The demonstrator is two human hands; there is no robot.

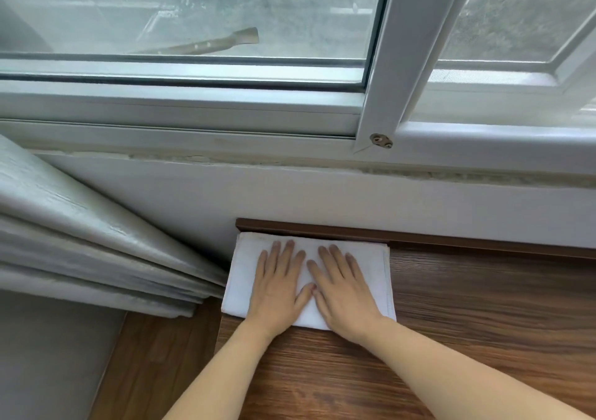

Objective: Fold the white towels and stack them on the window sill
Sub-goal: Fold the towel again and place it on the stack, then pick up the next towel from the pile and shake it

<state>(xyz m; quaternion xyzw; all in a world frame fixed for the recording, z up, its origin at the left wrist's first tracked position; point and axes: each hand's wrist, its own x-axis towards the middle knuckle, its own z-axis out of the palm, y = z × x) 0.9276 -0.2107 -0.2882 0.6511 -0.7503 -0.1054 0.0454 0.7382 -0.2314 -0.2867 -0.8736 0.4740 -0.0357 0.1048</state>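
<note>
A folded white towel [377,277] lies flat at the left end of the wooden window sill [483,306], its far edge against the sill's raised back strip. My left hand [279,285] rests palm down on the towel's left half, fingers spread. My right hand [343,285] lies palm down beside it on the right half, thumbs nearly touching. Neither hand grips anything. I cannot tell how many layers the folded towel has.
A grey curtain [80,242] hangs in folds just left of the towel. The white wall and window frame [225,123] rise behind the sill. The sill's wood surface runs on to the right and towards me.
</note>
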